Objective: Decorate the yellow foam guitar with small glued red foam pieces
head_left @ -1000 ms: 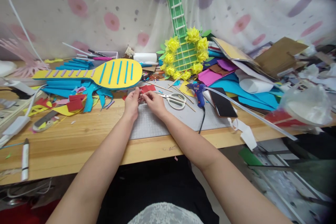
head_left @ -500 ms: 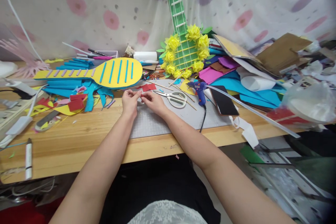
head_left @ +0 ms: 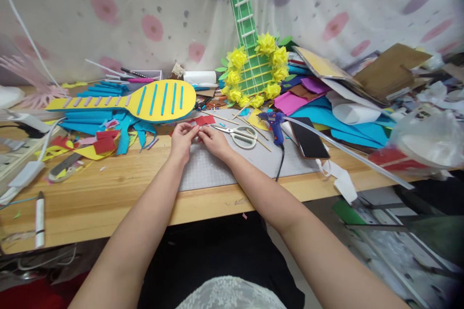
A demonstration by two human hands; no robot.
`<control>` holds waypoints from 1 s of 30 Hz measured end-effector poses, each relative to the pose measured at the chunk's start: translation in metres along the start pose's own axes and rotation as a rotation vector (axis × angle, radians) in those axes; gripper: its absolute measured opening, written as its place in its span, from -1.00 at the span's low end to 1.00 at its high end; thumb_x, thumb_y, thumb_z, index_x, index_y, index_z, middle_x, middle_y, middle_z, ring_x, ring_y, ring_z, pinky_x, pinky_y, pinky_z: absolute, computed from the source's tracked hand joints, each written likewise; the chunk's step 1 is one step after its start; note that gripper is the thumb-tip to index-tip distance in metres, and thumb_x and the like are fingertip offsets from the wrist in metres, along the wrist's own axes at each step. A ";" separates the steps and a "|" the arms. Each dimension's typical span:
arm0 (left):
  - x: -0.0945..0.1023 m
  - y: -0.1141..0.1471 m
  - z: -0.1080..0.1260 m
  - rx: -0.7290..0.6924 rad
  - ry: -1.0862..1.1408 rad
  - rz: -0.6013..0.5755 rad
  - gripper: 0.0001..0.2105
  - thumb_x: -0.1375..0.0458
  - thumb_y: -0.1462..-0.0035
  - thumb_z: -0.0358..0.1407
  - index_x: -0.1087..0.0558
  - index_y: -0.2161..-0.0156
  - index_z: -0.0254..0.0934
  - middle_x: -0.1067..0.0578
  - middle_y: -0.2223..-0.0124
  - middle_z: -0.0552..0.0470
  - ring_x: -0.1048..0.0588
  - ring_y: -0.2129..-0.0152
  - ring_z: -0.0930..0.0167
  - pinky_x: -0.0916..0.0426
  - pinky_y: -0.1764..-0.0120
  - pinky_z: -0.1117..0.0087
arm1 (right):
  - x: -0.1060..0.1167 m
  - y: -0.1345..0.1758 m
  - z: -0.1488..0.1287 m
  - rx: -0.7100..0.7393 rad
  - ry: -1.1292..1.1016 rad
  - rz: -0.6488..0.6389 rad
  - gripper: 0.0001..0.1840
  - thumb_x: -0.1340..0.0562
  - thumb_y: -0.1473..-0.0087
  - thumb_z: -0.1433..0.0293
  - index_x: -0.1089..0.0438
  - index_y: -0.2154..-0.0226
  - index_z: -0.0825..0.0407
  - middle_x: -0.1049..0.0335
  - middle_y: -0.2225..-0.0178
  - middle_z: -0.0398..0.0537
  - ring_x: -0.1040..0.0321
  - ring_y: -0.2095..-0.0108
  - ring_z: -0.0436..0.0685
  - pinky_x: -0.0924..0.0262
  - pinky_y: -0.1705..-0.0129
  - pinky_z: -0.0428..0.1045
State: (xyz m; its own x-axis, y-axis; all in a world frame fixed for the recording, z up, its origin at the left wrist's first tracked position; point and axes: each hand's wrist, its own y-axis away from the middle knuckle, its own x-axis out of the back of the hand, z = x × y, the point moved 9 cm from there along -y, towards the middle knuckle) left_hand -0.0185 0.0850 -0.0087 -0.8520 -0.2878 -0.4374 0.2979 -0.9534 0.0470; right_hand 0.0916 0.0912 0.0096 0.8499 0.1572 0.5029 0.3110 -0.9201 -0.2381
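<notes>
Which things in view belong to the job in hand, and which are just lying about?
Likely in the job, being at or near the hands:
- left hand and right hand, fingertips close together; anything between them is too small to tell
- red paper
- scissors
- grey mat
- perhaps the glue gun

Apparently lying about:
- phone
- white marker

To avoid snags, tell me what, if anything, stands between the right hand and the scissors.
Nothing visible does: the scissors lie over the grey mat close beside the right hand, and the blue glue gun sits on their other side.
</notes>
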 end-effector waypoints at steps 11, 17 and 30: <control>0.008 -0.002 0.003 -0.039 -0.068 0.089 -0.50 -0.39 0.44 -0.38 -0.12 0.44 -0.24 -0.38 0.57 0.23 -0.42 0.60 0.56 -0.31 0.41 0.52 | 0.000 0.001 -0.001 0.022 -0.074 0.020 -0.87 -0.10 -0.09 0.40 -0.36 0.34 0.03 -0.41 0.48 -0.20 -0.31 0.45 -0.06 -0.16 0.31 -0.13; 0.005 0.000 0.006 -0.009 -0.018 0.063 -0.64 -0.31 0.21 -0.20 -0.24 0.37 -0.29 -0.47 0.43 0.07 -0.45 0.52 0.54 -0.34 0.41 0.49 | 0.002 0.000 0.004 -0.017 -0.071 0.007 -0.84 -0.08 -0.12 0.37 -0.35 0.38 0.03 -0.39 0.51 -0.21 -0.29 0.47 -0.05 -0.15 0.30 -0.12; 0.023 -0.006 0.009 -0.108 -0.049 0.193 -0.52 -0.35 0.31 -0.28 -0.07 0.43 -0.22 -0.36 0.61 0.25 -0.37 0.67 0.57 -0.27 0.45 0.51 | -0.015 0.001 0.008 -0.173 -0.481 -0.161 -0.78 0.01 -0.15 0.38 -0.32 0.32 0.09 -0.37 0.52 -0.19 -0.21 0.57 -0.11 -0.11 0.48 -0.17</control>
State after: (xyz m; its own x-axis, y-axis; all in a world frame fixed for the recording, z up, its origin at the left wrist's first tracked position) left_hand -0.0440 0.0832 -0.0113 -0.7937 -0.4706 -0.3855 0.4995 -0.8658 0.0284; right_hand 0.0826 0.0905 -0.0052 0.9087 0.4107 0.0744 0.4137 -0.9100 -0.0287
